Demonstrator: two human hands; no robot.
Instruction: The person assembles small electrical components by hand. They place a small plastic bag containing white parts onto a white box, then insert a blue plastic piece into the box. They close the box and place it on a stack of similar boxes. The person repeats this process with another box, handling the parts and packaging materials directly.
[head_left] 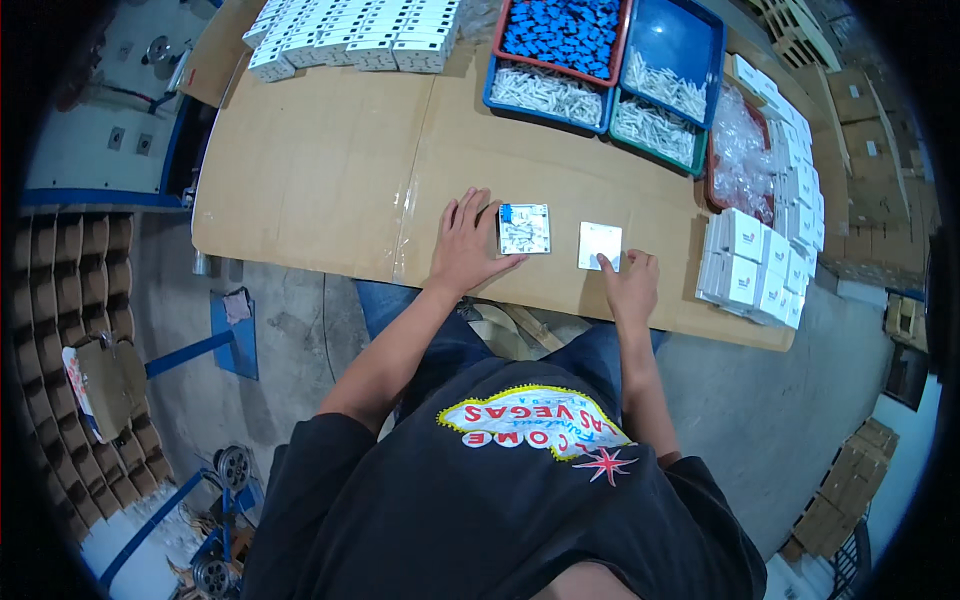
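Observation:
A small white square box (525, 230) lies on the cardboard-covered table. A blue piece shows at its upper left corner, with whitish contents or markings that I cannot make out. My left hand (464, 245) rests along the box's left side, fingers stretched out and thumb lying by the near edge. To the right is a flat white square card or lid (600, 240). The thumb of my right hand (630, 286) presses on its near edge, the other fingers curled beside it; their contact underneath is hidden.
Rows of white boxes (365, 35) stand far left. A red tray of blue pieces (560, 72) sits over blue (548, 122) and green trays (655, 152) of white pieces. Stacked white boxes (750, 265) and a red tray of clear plastic bags (740, 150) line the right side.

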